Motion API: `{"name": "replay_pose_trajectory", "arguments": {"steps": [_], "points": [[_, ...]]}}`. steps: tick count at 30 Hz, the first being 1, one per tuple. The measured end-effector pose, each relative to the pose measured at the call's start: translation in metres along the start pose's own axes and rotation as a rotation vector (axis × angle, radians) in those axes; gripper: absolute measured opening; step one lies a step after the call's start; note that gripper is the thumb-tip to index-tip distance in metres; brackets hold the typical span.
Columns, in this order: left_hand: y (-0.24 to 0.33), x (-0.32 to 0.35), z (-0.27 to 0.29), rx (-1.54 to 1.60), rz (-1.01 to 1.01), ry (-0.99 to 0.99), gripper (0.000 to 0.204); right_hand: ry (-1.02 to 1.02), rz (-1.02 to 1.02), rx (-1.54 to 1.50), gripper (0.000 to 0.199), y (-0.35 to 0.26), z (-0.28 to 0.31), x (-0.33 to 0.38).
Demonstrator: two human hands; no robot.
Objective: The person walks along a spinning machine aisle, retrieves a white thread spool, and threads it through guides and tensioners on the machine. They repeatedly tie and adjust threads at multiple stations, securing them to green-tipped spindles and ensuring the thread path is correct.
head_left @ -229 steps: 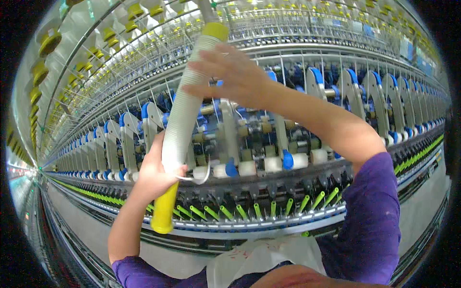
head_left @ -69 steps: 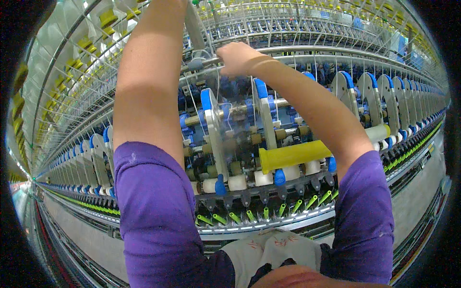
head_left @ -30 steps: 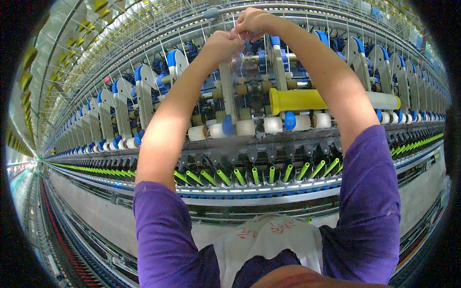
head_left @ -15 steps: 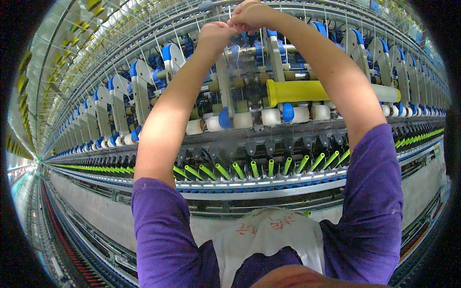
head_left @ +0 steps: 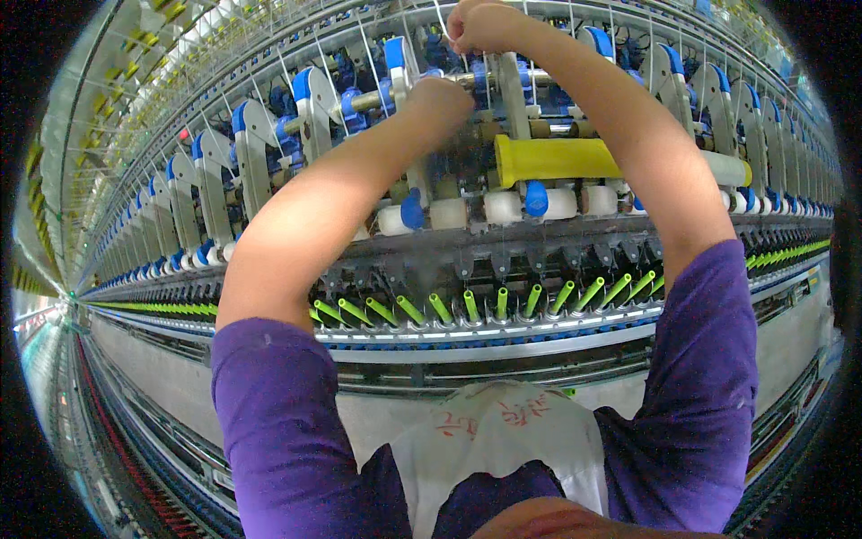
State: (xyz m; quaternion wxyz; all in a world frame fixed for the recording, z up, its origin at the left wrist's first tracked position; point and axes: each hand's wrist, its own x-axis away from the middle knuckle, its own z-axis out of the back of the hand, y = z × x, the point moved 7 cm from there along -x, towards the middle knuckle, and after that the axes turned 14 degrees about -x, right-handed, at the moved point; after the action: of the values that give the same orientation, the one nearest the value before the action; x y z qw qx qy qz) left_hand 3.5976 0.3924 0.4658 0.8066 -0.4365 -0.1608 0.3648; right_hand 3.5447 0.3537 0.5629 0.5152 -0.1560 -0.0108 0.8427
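My right hand (head_left: 485, 29) is raised at the top of a spinning frame, its fingers pinched together at a thin white strand of roving (head_left: 441, 13) that comes down from above. Lower and to the left, my left hand (head_left: 440, 101) reaches in among the drafting arms, near a metal bar and blue fittings. Its fingers are blurred and turned away, so whether they hold anything is hidden. A yellow tube (head_left: 557, 161) with a pale section at its right lies across the machine, partly behind my right forearm.
White rollers (head_left: 447, 214) with blue pieces run below the hands. Under them stands a row of bright green spindles (head_left: 501, 304) along a metal rail (head_left: 485, 347). Blue-topped grey arms (head_left: 314, 112) repeat to both sides. A long aisle (head_left: 54, 359) recedes at the left.
My hands were together at the top and have parted. The left hand has come down and right toward the drafting parts; the right hand stays high, slightly shifted right.
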Motion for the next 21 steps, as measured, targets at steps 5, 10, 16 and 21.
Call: {"name": "replay_pose_trajectory", "arguments": {"steps": [5, 10, 16, 21], "points": [[0.002, 0.012, 0.007, -0.044, 0.011, 0.045, 0.013, 0.281, 0.125, 0.019, 0.011, -0.010, -0.019, -0.006], [-0.016, 0.098, 0.033, 0.333, 0.193, 0.177, 0.021, 0.174, 0.041, -0.056, 0.016, -0.011, -0.046, -0.010], [-0.017, 0.301, -0.010, 1.252, 0.737, 0.247, 0.021, 0.185, -0.050, -0.135, 0.014, -0.004, -0.058, -0.012], [0.025, 0.426, -0.052, 1.984, 0.995, 0.736, 0.023, 0.169, 0.018, -0.094, 0.021, 0.013, -0.079, -0.037]]}}
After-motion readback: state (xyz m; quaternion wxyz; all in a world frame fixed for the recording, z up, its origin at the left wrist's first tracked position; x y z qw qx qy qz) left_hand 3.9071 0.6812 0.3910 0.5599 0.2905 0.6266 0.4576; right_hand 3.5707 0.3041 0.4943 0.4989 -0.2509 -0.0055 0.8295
